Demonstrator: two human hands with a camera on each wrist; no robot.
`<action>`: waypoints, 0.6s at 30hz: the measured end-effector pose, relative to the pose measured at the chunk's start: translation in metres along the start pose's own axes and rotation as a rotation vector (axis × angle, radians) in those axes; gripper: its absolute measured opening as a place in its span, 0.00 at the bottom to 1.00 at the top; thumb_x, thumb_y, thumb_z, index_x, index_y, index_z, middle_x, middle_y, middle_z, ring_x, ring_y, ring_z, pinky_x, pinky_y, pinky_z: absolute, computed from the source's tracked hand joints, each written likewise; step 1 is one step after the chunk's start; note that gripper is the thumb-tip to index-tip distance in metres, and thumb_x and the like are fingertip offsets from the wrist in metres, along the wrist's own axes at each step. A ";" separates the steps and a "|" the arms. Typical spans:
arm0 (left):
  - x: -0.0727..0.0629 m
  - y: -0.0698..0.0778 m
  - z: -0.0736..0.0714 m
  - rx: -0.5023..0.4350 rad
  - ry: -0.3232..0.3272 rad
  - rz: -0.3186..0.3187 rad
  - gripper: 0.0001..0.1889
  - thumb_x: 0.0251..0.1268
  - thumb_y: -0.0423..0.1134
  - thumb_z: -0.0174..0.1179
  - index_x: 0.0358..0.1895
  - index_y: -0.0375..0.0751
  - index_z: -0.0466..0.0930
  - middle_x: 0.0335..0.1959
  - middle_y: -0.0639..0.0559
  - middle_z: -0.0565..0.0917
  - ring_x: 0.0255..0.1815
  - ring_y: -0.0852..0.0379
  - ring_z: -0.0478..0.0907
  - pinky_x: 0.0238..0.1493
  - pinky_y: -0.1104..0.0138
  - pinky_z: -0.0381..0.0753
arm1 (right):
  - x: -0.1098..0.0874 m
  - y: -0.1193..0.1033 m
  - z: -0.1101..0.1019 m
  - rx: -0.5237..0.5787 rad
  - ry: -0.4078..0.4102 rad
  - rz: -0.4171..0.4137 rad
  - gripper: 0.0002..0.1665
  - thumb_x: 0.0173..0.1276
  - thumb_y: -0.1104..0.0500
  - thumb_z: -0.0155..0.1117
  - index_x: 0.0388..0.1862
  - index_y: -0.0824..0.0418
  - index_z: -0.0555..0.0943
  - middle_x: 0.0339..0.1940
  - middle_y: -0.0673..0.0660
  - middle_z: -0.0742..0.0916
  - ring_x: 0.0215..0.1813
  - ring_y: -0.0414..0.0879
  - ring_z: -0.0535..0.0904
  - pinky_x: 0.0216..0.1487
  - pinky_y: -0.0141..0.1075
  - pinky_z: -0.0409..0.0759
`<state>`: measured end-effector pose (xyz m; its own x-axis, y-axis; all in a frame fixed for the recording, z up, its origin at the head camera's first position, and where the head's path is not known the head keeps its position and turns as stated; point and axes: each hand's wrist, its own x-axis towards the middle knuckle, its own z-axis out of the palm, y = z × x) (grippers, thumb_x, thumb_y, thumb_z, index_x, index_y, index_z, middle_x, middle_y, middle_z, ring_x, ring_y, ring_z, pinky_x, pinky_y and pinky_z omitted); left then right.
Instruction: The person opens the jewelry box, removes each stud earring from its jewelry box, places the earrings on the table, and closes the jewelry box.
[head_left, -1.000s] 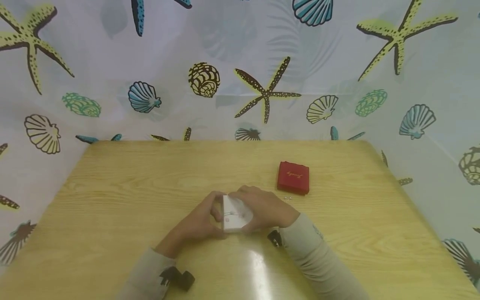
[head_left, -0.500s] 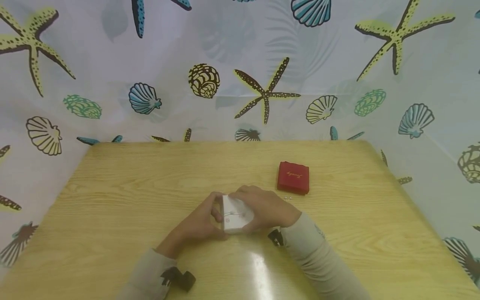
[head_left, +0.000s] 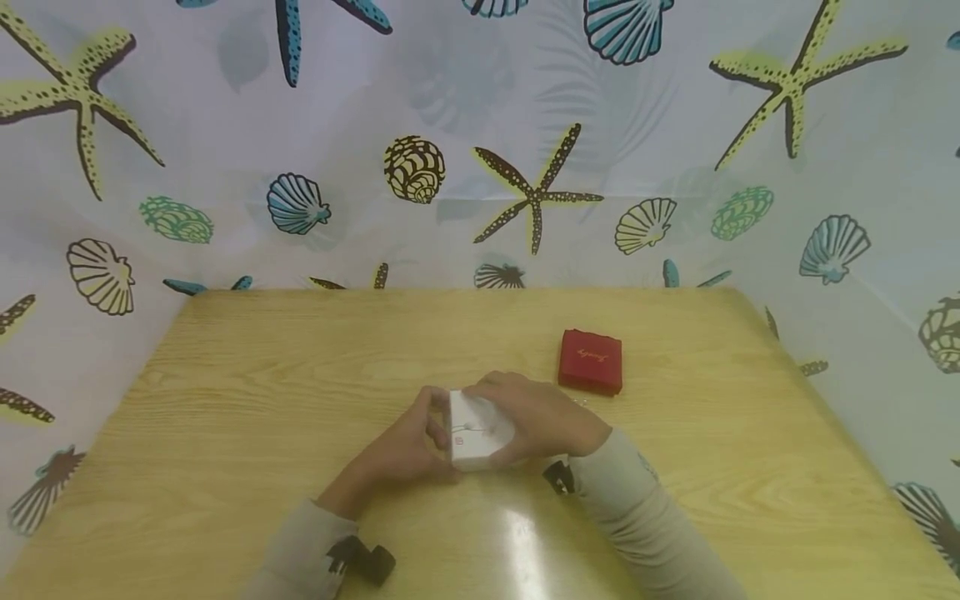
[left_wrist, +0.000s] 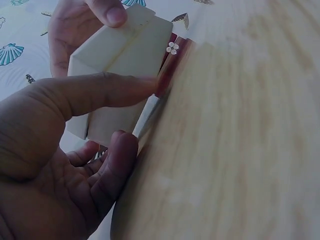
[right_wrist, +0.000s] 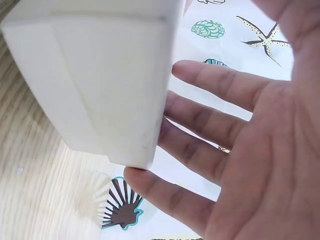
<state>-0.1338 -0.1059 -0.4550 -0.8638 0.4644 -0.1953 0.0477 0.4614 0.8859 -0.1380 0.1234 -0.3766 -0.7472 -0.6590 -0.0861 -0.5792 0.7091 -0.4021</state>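
Observation:
A small white box (head_left: pixel 469 450), with faint print on its top, is held between both hands over the table. My left hand (head_left: pixel 405 442) grips its left side, thumb at the near edge and fingers at the far edge. My right hand (head_left: pixel 536 417) spans its right part from near to far, covering much of the top. In the right wrist view, fingertips of the right hand touch one face of the white box (right_wrist: pixel 95 85). A seam runs along the box's side in the left wrist view. What the box contains is hidden.
A red jewelry box (head_left: pixel 590 362) with gold lettering lies behind the right hand. Just in front of it are tiny shiny pieces; one looks like a clear flower-shaped stud (left_wrist: pixel 172 48). The wooden table (head_left: pixel 285 375) meets a shell-patterned cloth (head_left: pixel 450 92) behind.
The head view has tilted slightly, so the scene sits a little lower. Both hands keep the same hold on the white box, with hardly any movement.

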 end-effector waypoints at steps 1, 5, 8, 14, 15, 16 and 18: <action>0.000 0.000 0.000 0.003 0.004 0.000 0.49 0.39 0.37 0.81 0.65 0.46 0.58 0.44 0.43 0.80 0.44 0.52 0.78 0.42 0.63 0.77 | 0.000 0.001 0.000 0.001 0.006 0.003 0.49 0.50 0.45 0.80 0.70 0.55 0.72 0.64 0.52 0.80 0.54 0.43 0.75 0.50 0.36 0.78; 0.000 0.001 -0.001 0.005 0.014 0.001 0.47 0.39 0.34 0.80 0.64 0.46 0.60 0.41 0.43 0.81 0.40 0.52 0.79 0.40 0.63 0.77 | 0.001 0.003 -0.005 0.004 0.039 0.029 0.50 0.49 0.47 0.80 0.71 0.57 0.71 0.65 0.53 0.80 0.54 0.44 0.76 0.50 0.36 0.78; 0.000 0.001 -0.003 0.004 0.015 0.016 0.47 0.38 0.33 0.80 0.64 0.46 0.60 0.39 0.43 0.81 0.39 0.52 0.78 0.40 0.63 0.76 | 0.002 0.006 -0.010 -0.012 0.052 0.047 0.50 0.50 0.47 0.79 0.72 0.57 0.70 0.66 0.54 0.79 0.55 0.45 0.76 0.51 0.37 0.78; 0.001 -0.003 -0.003 -0.022 0.019 0.035 0.47 0.37 0.32 0.80 0.63 0.47 0.61 0.38 0.42 0.81 0.39 0.52 0.78 0.39 0.63 0.77 | 0.012 0.021 -0.019 0.019 0.072 0.075 0.50 0.52 0.50 0.79 0.73 0.58 0.68 0.68 0.55 0.78 0.58 0.47 0.75 0.56 0.41 0.79; 0.001 -0.003 -0.003 -0.027 0.017 0.034 0.47 0.37 0.32 0.80 0.63 0.47 0.61 0.39 0.42 0.81 0.39 0.51 0.78 0.39 0.63 0.77 | 0.014 0.025 -0.020 0.026 0.080 0.079 0.50 0.52 0.50 0.79 0.73 0.58 0.68 0.68 0.56 0.77 0.58 0.48 0.75 0.56 0.41 0.79; 0.000 -0.004 -0.002 -0.036 0.016 0.032 0.47 0.37 0.33 0.81 0.64 0.48 0.61 0.39 0.42 0.81 0.40 0.51 0.78 0.39 0.63 0.77 | 0.017 0.028 -0.022 0.031 0.087 0.081 0.50 0.52 0.51 0.79 0.73 0.59 0.68 0.69 0.56 0.77 0.59 0.48 0.75 0.57 0.42 0.79; 0.000 -0.004 -0.001 -0.044 0.010 0.030 0.47 0.37 0.33 0.81 0.64 0.49 0.62 0.40 0.42 0.81 0.41 0.51 0.78 0.39 0.63 0.77 | 0.020 0.035 -0.023 0.034 0.102 0.078 0.51 0.51 0.51 0.79 0.73 0.60 0.68 0.69 0.57 0.77 0.60 0.50 0.75 0.58 0.44 0.79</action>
<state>-0.1349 -0.1085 -0.4583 -0.8671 0.4701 -0.1648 0.0517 0.4140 0.9088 -0.1813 0.1408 -0.3712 -0.8196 -0.5724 -0.0260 -0.5081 0.7470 -0.4287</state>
